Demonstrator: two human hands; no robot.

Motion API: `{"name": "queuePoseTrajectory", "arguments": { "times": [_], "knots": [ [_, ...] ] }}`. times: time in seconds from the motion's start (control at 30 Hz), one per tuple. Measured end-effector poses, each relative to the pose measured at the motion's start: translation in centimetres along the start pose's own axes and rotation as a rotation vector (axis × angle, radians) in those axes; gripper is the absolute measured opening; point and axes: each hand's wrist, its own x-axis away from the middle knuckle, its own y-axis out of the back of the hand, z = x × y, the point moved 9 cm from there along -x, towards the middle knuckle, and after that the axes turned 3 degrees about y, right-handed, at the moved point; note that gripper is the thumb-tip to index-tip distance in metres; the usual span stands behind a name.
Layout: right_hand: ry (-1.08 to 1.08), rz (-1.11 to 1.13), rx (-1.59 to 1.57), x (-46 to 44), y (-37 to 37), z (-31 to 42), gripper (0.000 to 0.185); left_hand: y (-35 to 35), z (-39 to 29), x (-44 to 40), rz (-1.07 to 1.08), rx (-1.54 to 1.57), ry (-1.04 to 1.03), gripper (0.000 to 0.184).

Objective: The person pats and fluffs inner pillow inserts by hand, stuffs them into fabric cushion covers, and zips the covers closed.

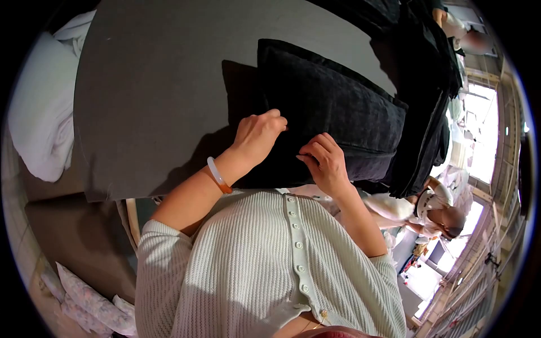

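Note:
A folded black velvety cloth [344,96] lies on the grey table in front of me. My left hand [261,134], with a pale and orange bangle on the wrist, is at the cloth's left part, its fingers curled closed; what they pinch, if anything, is hidden against the black fabric. A short way to the right, my right hand [325,159] is over the near part of the same cloth, thumb and fingers drawn together. Whatever lies between those fingertips is too small to make out.
The grey tabletop [152,84] extends to the left. More black fabric [431,107] is piled at the right. White bedding [45,112] lies beyond the left edge, patterned pillows [93,298] below. Two other people [442,208] [456,28] are at the right.

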Motion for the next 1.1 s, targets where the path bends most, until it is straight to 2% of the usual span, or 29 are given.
{"name": "queuePoseTrajectory", "arguments": {
  "times": [0.17,0.23,0.37,0.67,0.73,0.83,0.9,1.03,1.1],
  "knots": [
    [-0.025,-0.014,-0.019,0.0,0.3,-0.3,0.018,0.6,-0.6,-0.3,0.018,-0.086,-0.095,0.006],
    [-0.018,-0.004,-0.028,0.1,0.3,-0.2,0.018,0.9,0.3,-0.4,-0.069,0.089,-0.074,0.007],
    [-0.022,-0.01,-0.014,0.1,0.2,-0.2,0.018,0.8,0.6,-0.1,-0.075,0.102,0.068,0.008],
    [-0.05,0.039,0.087,-1.7,0.0,0.0,0.014,-0.2,1.1,2.5,-0.115,0.296,0.146,0.014],
    [0.009,-0.045,0.266,-3.0,0.5,0.9,0.012,-0.8,1.7,2.6,-0.134,0.375,0.161,0.014],
    [-0.037,0.039,0.396,-4.7,-1.1,1.0,0.011,-0.4,1.5,2.9,-0.145,0.332,0.11,0.016],
    [-0.032,0.066,0.425,-4.7,-1.5,0.9,0.012,-0.4,0.8,3.1,-0.078,0.169,0.105,0.018],
    [-0.032,0.134,0.502,-4.5,-2.2,1.1,0.013,-0.4,1.1,3.4,-0.104,0.118,0.07,0.019],
    [-0.029,0.159,0.529,-4.8,-2.4,1.2,0.013,-0.3,1.0,3.1,-0.161,0.229,-0.096,0.02]
  ]
}}
